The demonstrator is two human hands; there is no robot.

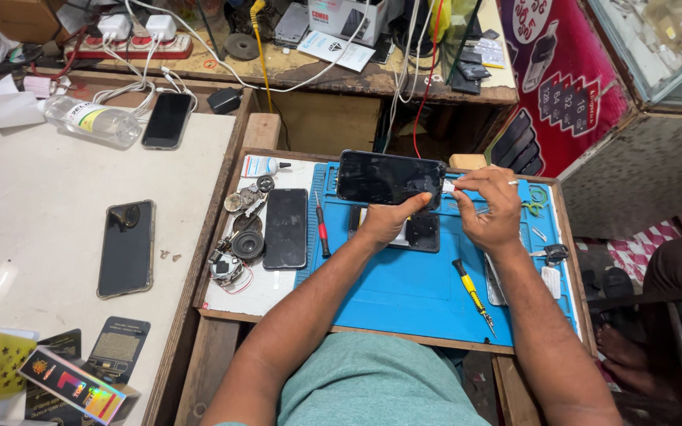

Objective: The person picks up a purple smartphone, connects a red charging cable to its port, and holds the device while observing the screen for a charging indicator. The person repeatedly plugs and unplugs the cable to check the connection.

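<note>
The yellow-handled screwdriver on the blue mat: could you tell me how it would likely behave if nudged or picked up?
The yellow-handled screwdriver looks slim and rigid, so it is probably light and stiff. Its rounded handle suggests it may roll if pushed sideways, though the blue mat probably offers some grip. The fine tip could bend or prick, so lifting by the handle seems safer.

Phone repair shop, blue work mat [404, 292], screwdrivers [474, 296], loose phones [126, 248], glass display counter [657, 47]

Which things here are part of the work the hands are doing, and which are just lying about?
In use:
left hand holding the dark phone
right hand at the phone's right edge
blue mat under them

Lying about:
yellow-handled screwdriver
red-handled screwdriver
phone beside the mat
plastic bottle
</note>
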